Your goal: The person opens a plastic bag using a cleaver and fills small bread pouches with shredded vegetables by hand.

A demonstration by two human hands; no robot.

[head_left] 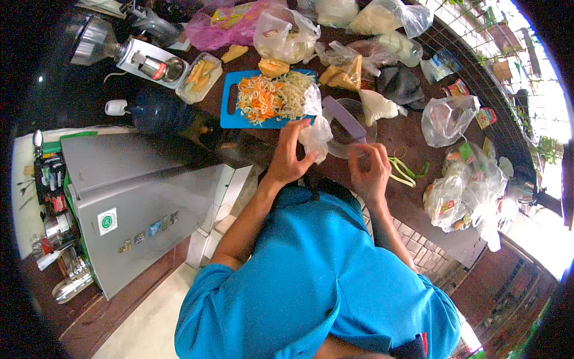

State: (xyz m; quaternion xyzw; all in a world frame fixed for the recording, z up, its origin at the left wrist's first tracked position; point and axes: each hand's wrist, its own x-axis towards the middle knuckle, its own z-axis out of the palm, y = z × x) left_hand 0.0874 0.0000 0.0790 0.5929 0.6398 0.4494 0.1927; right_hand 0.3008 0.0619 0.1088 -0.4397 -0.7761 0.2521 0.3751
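Observation:
My left hand (pixel 287 157) has its thumb and index finger on a small crumpled clear plastic bag (pixel 317 140). The bag hangs over the near right corner of a blue cutting board (pixel 229 120). On that board lie a heap of shredded carrot (pixel 258 101) and pale shredded vegetable (pixel 296 96). My right hand (pixel 371 172) is bent, thumb and fingers apart, with its fingertips at the narrow end of a purple-bladed knife (pixel 344 119). That knife lies slanted across a round clear plastic container (pixel 370 117). Whether my fingers touch the knife is unclear.
Green onion stalks (pixel 403 172) lie right of my right hand. Filled plastic bags (pixel 466 193) sit at the table's right. Behind the board are a bag of pale food (pixel 287 38) and fried tofu pieces (pixel 343 74). A tray (pixel 199 77) stands left; a grey refrigerator (pixel 148 215) is nearer.

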